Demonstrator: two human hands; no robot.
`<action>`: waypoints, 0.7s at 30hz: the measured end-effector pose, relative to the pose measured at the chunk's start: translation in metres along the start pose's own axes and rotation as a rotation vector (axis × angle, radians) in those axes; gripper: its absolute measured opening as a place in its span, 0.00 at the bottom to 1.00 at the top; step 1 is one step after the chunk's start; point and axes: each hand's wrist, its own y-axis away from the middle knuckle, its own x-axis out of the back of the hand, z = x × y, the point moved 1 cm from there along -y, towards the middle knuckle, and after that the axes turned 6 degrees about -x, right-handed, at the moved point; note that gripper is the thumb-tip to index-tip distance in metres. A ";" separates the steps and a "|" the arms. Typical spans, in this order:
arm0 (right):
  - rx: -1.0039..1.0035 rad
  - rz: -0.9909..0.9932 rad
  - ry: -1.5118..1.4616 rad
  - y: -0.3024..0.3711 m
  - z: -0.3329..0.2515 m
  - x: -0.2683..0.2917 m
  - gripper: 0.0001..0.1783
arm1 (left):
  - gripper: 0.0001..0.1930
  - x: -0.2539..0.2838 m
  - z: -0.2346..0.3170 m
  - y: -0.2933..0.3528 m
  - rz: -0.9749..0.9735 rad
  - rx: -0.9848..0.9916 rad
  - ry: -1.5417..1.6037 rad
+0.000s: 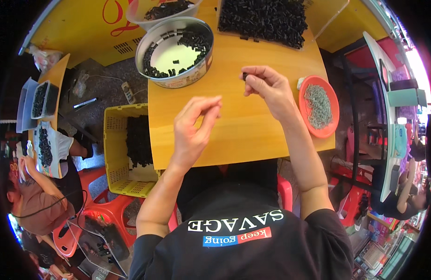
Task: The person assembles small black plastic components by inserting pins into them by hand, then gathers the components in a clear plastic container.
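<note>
Over the yellow wooden table, my right hand (271,92) pinches a small black plastic piece (245,76) between thumb and fingertips. My left hand (193,128) hovers nearer the table's front edge, fingers bent toward the thumb in a pinch; anything between its tips is too small to make out. Beyond it stands a round tin (174,83) with similar black pieces along its inner wall and its pale bottom showing. To the right of my right hand, an orange-red plastic dish (333,114) holds a heap of small silvery metal parts (319,106).
A clear tray of black pieces (262,21) sits at the table's far side, beside a translucent tub (140,17). Left of the table, a yellow crate (116,154) holds more black parts. Another person (45,200) sits at the far left; red stools (110,210) stand around.
</note>
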 end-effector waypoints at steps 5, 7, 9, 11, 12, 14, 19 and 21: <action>0.017 -0.092 -0.196 0.041 0.003 -0.011 0.12 | 0.09 -0.033 0.002 -0.014 0.057 -0.021 0.188; 0.027 -0.083 -0.230 0.050 0.005 -0.011 0.12 | 0.09 -0.034 0.002 -0.011 -0.018 -0.040 0.141; 0.028 -0.080 -0.249 0.057 0.007 -0.009 0.11 | 0.09 -0.038 0.004 -0.009 -0.092 -0.062 0.093; 0.031 -0.061 -0.261 0.061 0.010 -0.007 0.11 | 0.08 -0.043 0.008 -0.008 -0.053 -0.094 0.097; 0.034 -0.050 -0.267 0.064 0.011 -0.006 0.11 | 0.08 -0.044 0.008 -0.006 -0.063 -0.094 0.098; 0.040 -0.043 -0.276 0.068 0.014 -0.004 0.10 | 0.08 -0.047 0.008 -0.004 -0.085 -0.037 0.176; 0.049 0.062 -0.152 0.077 0.022 -0.004 0.08 | 0.08 -0.055 -0.004 0.001 -0.101 0.114 0.382; 0.028 0.096 -0.101 0.082 0.022 -0.005 0.09 | 0.08 -0.057 -0.013 0.003 -0.073 0.200 0.443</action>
